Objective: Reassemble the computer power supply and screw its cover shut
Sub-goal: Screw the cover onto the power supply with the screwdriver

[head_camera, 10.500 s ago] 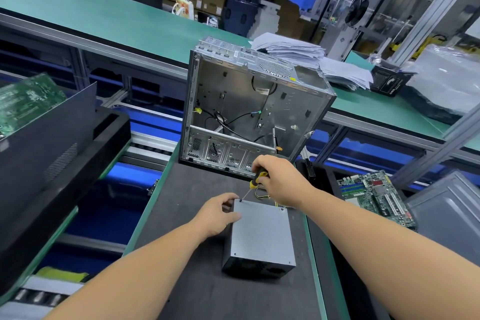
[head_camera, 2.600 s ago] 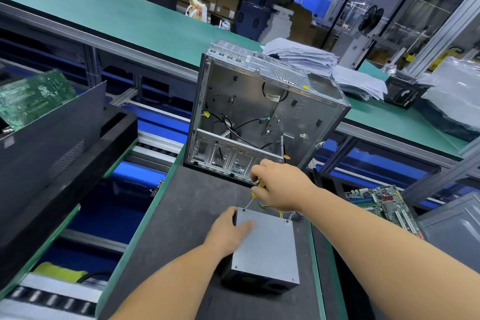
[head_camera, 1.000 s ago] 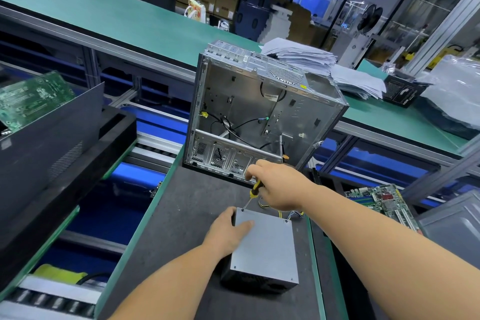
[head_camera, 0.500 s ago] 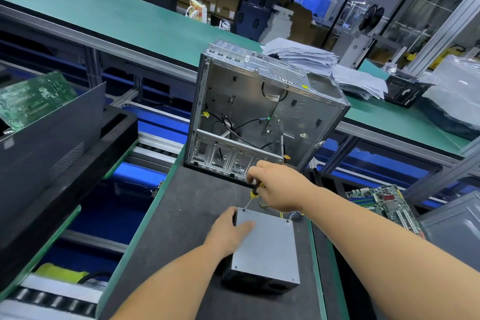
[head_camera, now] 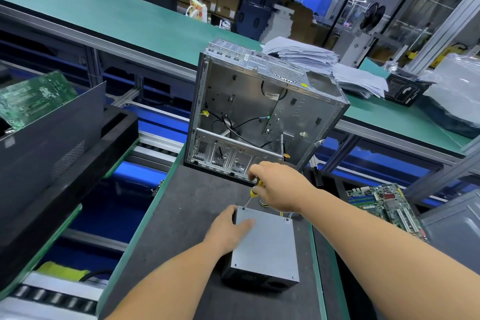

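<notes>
On the dark worktop (head_camera: pixel 187 215), near its right edge, the power supply (head_camera: pixel 265 249) lay flat with its grey sheet-metal cover (head_camera: pixel 267 241) facing up. Small screw holes showed at the cover's corners. Yellow and other coloured wires (head_camera: pixel 284 214) emerged from the unit's far side, beneath the right wrist.

The left hand (head_camera: pixel 228 228) rested on the cover's far-left corner: the thumb lay across the top plate, while the fingers wrapped over the left edge and steadied the unit. The right hand (head_camera: pixel 279 187) was curled around a screwdriver (head_camera: pixel 253 193) with a yellow-and-black handle. Its thin shaft slanted down and to the left, and the tip met the cover at the far-left corner screw (head_camera: pixel 243 208), just beside the left thumb. Whether the screw was fully seated could not be told.

Directly beyond the power supply, an open computer case (head_camera: pixel 262 112) of bare metal stood upright on the worktop, its interior facing the camera. Loose black cables (head_camera: pixel 233 127) hung inside it. A stack of papers (head_camera: pixel 319 65) lay on the green bench (head_camera: pixel 130 21) behind the case. To the right of the worktop, a green motherboard (head_camera: pixel 384 205) lay at a lower level. At far left, another circuit board (head_camera: pixel 33 96) leaned behind a black panel (head_camera: pixel 52 132).
</notes>
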